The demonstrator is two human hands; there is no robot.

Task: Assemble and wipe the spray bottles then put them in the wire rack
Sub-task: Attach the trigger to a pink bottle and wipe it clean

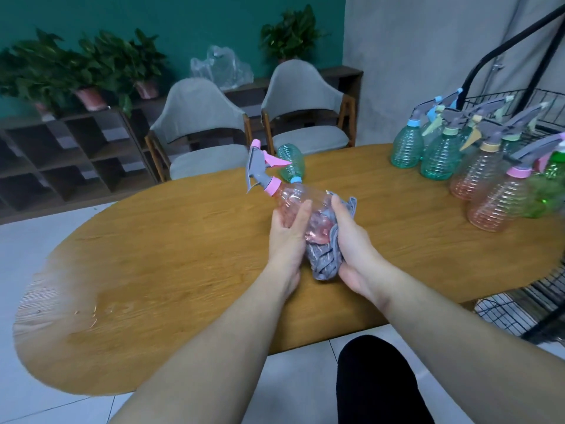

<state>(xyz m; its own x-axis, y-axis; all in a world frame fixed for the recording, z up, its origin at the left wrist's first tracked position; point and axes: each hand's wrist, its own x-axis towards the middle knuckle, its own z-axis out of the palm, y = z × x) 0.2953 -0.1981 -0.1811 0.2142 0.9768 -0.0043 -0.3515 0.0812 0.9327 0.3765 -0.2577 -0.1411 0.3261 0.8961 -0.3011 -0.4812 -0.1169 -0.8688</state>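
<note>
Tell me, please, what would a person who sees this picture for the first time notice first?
First, the two hands at the centre: the left hand holds a pink spray bottle while the right hand presses a grey cloth against its base, above the wooden table. Next, the cluster of assembled spray bottles standing at the table's right end, beside a black wire rack.

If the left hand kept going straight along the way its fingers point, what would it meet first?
Probably the green bottle lying on the table, beyond the pink bottle the left hand holds; depth is unclear.
</note>
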